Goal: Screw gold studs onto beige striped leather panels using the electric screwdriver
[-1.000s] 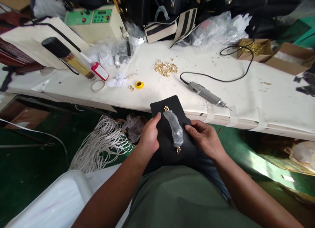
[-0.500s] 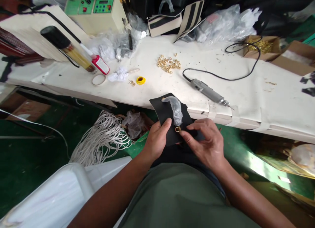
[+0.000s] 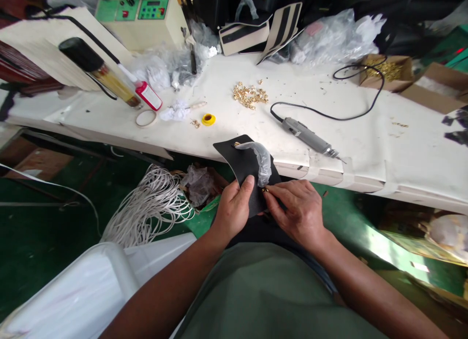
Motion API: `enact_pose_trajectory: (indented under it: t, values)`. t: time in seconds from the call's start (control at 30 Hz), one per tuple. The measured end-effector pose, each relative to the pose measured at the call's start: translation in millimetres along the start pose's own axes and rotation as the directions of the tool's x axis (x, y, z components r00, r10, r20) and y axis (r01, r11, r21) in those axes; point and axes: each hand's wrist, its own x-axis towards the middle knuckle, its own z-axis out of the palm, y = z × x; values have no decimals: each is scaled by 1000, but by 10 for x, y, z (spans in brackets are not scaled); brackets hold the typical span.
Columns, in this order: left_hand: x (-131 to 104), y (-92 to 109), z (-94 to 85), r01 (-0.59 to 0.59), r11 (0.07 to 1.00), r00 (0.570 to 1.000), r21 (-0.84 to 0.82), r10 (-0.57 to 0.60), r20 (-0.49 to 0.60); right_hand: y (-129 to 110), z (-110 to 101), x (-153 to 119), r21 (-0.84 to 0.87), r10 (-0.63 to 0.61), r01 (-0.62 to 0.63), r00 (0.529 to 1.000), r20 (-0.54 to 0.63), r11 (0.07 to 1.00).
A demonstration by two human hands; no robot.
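Note:
My left hand (image 3: 234,207) grips the lower left edge of a black panel (image 3: 237,162), thumb on top. A handle wrapped in clear plastic (image 3: 263,164) arches over the panel between gold fittings at its two ends. The thumb and forefinger of my right hand (image 3: 294,207) are closed on the gold ring (image 3: 264,189) at the handle's lower end, partly covering it. The panel is tilted at the table's front edge, above my lap.
On the white table (image 3: 226,134) lie a grey power tool (image 3: 309,138) with a black cord, gold hardware pieces (image 3: 250,96), a yellow spool (image 3: 208,119), a tape roll (image 3: 146,118) and a red bottle (image 3: 148,95). Cardboard boxes (image 3: 431,92) stand right.
My right hand has moved slightly left, and its fingertips have closed on the gold ring. The panel's upper end has shifted left and tilted a little.

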Motion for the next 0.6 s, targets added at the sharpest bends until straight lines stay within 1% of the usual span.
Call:
enact_pose_trajectory:
  t: [0.17,0.3,0.4,0.5,0.6]
  values:
    - [13,-11,25,-53,997,996,53,57,-65,-14,29,-5,-58,8,-7,1000,27,998]
    - [10,3,61,-67,998,996,14,68,-65,-2,18,-13,-60,-10,12,999,35,998]
    - [17,9,61,-98,992,993,75,102,-55,17,-10,-2,-49,-47,50,997,63,998]
    - [31,8,33,-126,979,990,161,134,-39,44,-47,24,-47,-99,106,988,120,993]
    - [54,0,-12,-94,980,995,173,95,1,105,-90,60,1,-183,187,959,215,982]
